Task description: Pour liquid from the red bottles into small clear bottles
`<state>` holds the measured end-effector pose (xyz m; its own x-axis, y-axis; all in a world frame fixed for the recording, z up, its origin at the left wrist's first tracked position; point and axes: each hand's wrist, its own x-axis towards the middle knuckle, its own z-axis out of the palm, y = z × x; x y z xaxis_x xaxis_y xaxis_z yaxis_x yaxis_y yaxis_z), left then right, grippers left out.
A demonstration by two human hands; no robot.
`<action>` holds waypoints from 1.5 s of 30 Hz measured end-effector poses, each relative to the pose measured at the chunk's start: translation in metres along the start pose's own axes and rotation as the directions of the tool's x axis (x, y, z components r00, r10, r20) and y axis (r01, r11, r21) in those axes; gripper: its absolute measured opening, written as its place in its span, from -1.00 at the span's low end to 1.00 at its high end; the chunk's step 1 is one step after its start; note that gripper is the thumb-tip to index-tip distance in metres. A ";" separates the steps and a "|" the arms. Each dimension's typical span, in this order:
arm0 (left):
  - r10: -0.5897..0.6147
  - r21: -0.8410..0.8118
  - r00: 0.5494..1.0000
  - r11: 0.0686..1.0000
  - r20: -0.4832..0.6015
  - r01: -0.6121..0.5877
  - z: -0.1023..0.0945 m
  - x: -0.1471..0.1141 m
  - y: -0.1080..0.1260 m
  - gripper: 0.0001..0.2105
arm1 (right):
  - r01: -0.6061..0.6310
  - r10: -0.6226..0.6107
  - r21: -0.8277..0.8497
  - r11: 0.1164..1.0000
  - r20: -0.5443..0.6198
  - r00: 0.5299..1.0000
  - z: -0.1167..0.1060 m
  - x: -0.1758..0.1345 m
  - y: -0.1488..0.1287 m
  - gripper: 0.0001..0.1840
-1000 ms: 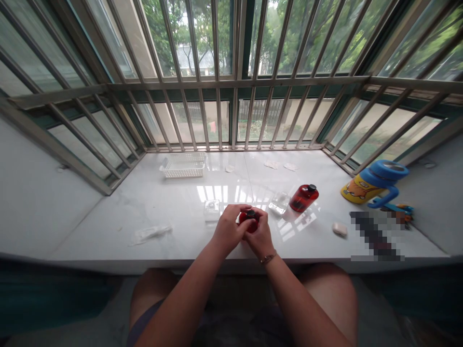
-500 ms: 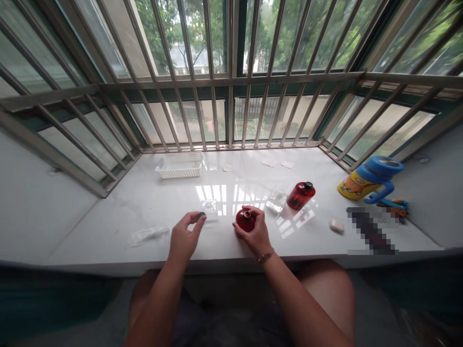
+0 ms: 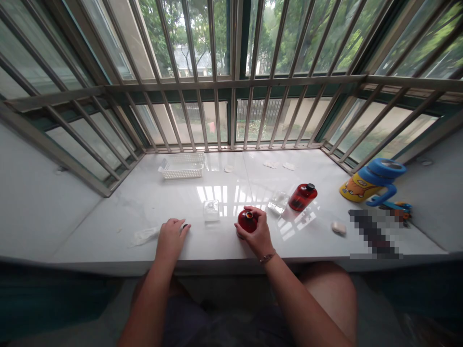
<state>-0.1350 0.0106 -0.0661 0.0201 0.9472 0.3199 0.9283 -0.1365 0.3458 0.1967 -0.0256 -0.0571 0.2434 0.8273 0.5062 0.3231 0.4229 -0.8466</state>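
My right hand (image 3: pixel 257 229) is wrapped round a red see-through bottle (image 3: pixel 246 222), which stands upright on the white sill with its neck uncapped. My left hand (image 3: pixel 170 238) is low over the sill to the left, its thumb and fingers around a small black bottle cap (image 3: pixel 185 226). The cap is partly hidden by the fingers. Beside that hand lies a crumpled clear plastic wrapper (image 3: pixel 144 236). Between the two hands sits a clear, square plastic piece (image 3: pixel 211 210). A second red bottle (image 3: pixel 303 196), with its black cap on, stands to the right.
Another clear plastic piece (image 3: pixel 278 203) lies by the capped bottle. A white basket (image 3: pixel 183 172) stands at the back left. On the right are a beige soap-like object (image 3: pixel 339 228), a blue-and-yellow flask (image 3: pixel 367 182) and a blurred-out dark item (image 3: pixel 374 233). Metal bars (image 3: pixel 235 84) enclose the sill.
My left hand has moved left and down to the sill with the black cap, away from the bottle. My right hand keeps its hold on the red bottle.
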 end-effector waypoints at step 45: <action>0.000 -0.680 0.934 0.686 0.357 0.260 -0.013 -0.032 0.109 -0.12 | -0.072 0.103 -0.218 0.973 0.134 0.986 -0.043 -0.024 0.005 -0.11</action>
<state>-0.0390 -0.0383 -0.0268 0.1515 0.9883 -0.0163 0.3894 -0.0445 0.9200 0.2314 -0.0590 -0.0661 0.1505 0.9086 0.3896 0.4965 0.2713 -0.8245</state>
